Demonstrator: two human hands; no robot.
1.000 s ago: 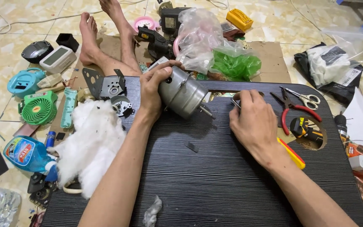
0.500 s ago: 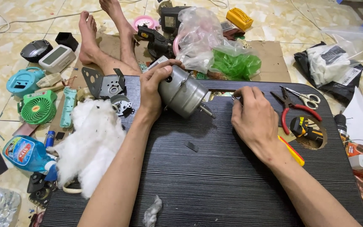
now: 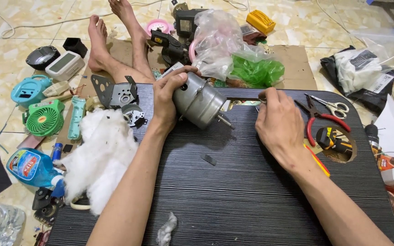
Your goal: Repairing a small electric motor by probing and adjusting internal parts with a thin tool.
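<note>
Currently the left hand is clenched around a grey cylindrical motor, holding it tilted above the dark counter, shaft end pointing toward the right hand. Right hand rests knuckles-up on the counter, fingertips pinching something thin and rod-like at the far edge; cannot tell what. Red-handled pliers and scissors lie just beyond the right hand. White stuffing sits outside the left forearm.

Risks, as judged: the one-handed grip on the round casing could slip and the motor would drop or roll. A small loose chip between the forearms could get swept off.
</note>
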